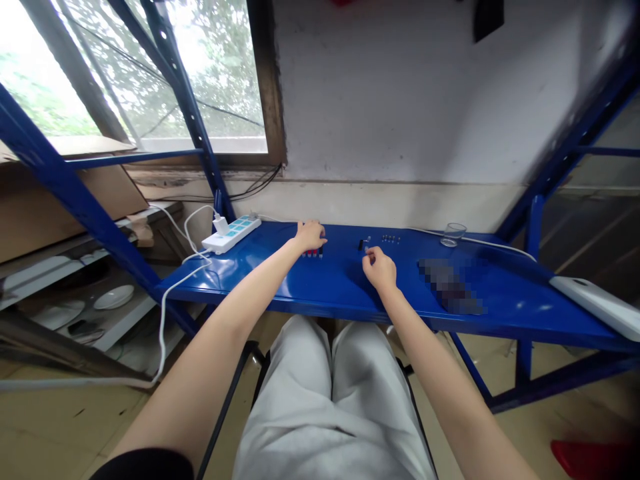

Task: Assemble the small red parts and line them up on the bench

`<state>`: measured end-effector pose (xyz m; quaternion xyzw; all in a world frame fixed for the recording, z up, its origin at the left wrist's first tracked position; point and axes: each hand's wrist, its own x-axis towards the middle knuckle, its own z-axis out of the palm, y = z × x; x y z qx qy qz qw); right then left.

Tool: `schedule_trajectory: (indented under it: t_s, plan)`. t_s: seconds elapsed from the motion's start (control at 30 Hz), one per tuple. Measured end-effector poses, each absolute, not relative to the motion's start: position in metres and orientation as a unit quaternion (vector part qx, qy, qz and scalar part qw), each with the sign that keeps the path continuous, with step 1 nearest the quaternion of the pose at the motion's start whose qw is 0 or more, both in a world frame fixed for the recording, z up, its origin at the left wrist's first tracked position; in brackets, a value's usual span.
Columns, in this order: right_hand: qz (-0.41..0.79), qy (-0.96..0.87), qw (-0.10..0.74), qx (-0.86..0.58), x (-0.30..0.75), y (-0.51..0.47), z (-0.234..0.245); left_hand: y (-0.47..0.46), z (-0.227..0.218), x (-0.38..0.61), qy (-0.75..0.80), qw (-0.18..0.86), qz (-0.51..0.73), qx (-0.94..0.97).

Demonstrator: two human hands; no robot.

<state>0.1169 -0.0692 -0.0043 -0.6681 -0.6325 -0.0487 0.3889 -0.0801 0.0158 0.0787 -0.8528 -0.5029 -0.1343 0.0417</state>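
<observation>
My left hand [311,235] is over the left middle of the blue table [330,287]. Its fingers look spread, with the thumb apart on the right. Just below it stands a row of small red and black pieces with pale ends [313,253], partly covered by the hand. My right hand [381,268] has its fingers curled into a pinch above the tabletop. Whatever lies between the fingertips is too small to name. Beside those fingertips is a small black piece [361,245]. Several tiny clear or metallic pieces [391,239] lie in rows farther back.
A white power strip [233,235] with a plugged-in charger is at the back left. At the back right stands a clear glass [453,235], near a white cable. A blurred dark object [450,287] lies right of my right hand. A white device [597,303] rests at the right end.
</observation>
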Motion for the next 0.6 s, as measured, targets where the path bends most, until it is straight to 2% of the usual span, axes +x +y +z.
schedule_trajectory:
  t_s: [0.13, 0.27, 0.43, 0.6]
  plan:
    - [-0.032, -0.600, 0.362, -0.712, 0.120, -0.067, -0.005, 0.004, 0.072, -0.069, -0.411, 0.064, -0.216, -0.884]
    - [-0.061, -0.610, 0.299, -0.731, 0.118, -0.065, -0.007, -0.012, 0.047, -0.046, -0.331, 0.044, -0.230, -0.914]
    - [-0.065, -0.632, 0.247, -0.732, 0.115, -0.065, -0.009, -0.018, 0.011, -0.014, -0.415, 0.002, -0.215, -0.884]
    - [-0.052, -0.639, 0.237, -0.730, 0.116, -0.062, -0.011, -0.005, -0.001, 0.009, -0.470, -0.031, -0.218, -0.855]
